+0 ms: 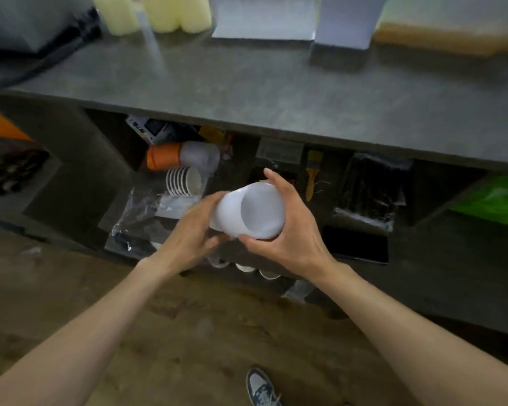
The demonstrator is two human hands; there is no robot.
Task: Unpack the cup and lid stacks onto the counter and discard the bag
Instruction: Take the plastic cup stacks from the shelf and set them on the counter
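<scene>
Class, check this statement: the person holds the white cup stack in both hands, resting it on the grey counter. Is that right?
Not quite. The head view shows the white cup stack held in both hands, left hand and right hand, but in the air in front of the open shelves, below the grey counter, not resting on it.

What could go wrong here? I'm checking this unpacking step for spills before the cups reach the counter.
The cup stack is held on its side in mid-air between the left hand and right hand, over the shelf edge; cups could slide apart and drop to the floor. The shelf below is crowded with a clear bag and other cups, so a slip could knock those out too.
</scene>
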